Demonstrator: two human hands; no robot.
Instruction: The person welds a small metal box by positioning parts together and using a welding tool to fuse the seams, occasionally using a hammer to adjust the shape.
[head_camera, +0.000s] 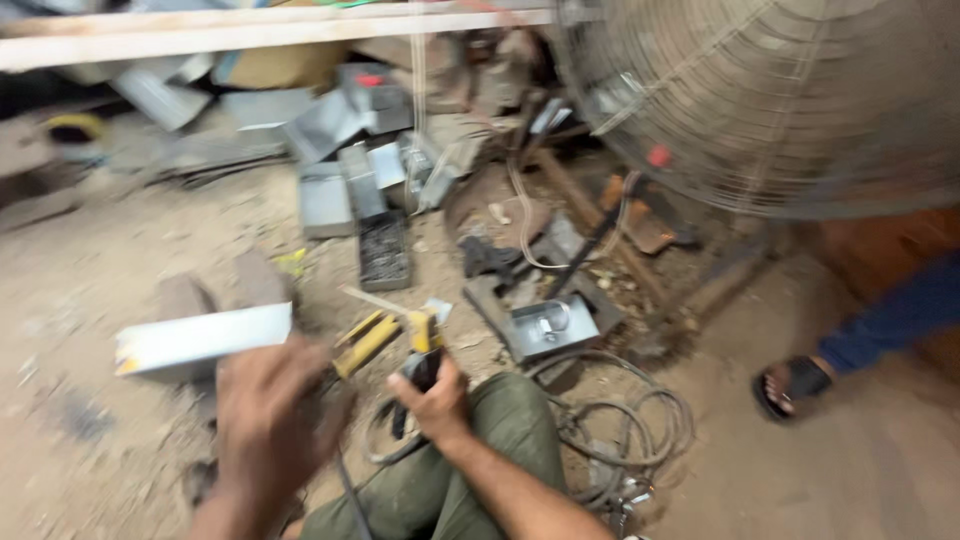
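From the head view I see my left hand (268, 405) raised over the dusty floor (90, 270). It is badly blurred, so I cannot tell whether its grip is closed on the pale rectangular metal piece (205, 340) that juts out to its left, or only passes in front of it. My right hand (432, 398) is clenched on a yellow-and-black handled tool (425, 345), held upright just above my knee in green trousers (500, 440); the tool's working end is hidden.

Just beside the tool lies a yellow-handled tool (365, 343) on the floor, and farther off a tray of dark screws or nails (384, 250) among grey metal box sections (340, 190). A small open metal box (548, 328) sits near my knee, with a coil of cable (620, 430) beside it. A large wire-guarded fan (770, 100) stands at the upper right, and another person's sandalled foot (790, 385) is near it.

My worry is the blur: the head is moving fast, so a swing of the metal piece could clip the tool hand. The cable near my leg could snag, and the loose sharp offcuts lie within reach of a bare hand.
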